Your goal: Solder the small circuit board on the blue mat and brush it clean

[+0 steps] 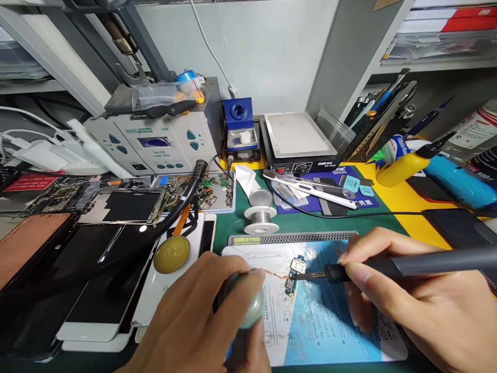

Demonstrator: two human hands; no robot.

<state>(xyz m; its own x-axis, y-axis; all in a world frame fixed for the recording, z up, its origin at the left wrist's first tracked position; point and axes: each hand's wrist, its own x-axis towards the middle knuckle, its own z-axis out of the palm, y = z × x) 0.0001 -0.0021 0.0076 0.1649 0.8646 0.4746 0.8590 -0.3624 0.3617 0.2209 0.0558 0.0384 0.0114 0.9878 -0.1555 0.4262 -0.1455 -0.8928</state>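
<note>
A small circuit board (pixel 298 265) lies on a blue and white work mat (pixel 322 321). My right hand (pixel 411 290) is closed round the black handle of a soldering iron (pixel 419 261), whose tip touches or nearly touches the board's lower part. To the left of the board, my left hand (pixel 209 316) is wrapped round a dark tool with a pale green rounded part (pixel 254 308). Thin copper-coloured braid or wire (pixel 275 273) runs from beside my left fingers to the board, meeting it near the iron's tip.
Solder spools (pixel 261 220) stand behind the mat. Phones (pixel 104 280) and a round yellowish tin (pixel 172 254) lie at the left, under a black hose (pixel 182 204). A rework station (pixel 155 140), a hot plate (pixel 298 137), a white brush (pixel 314 190) and a yellow bottle (pixel 404 168) are further back.
</note>
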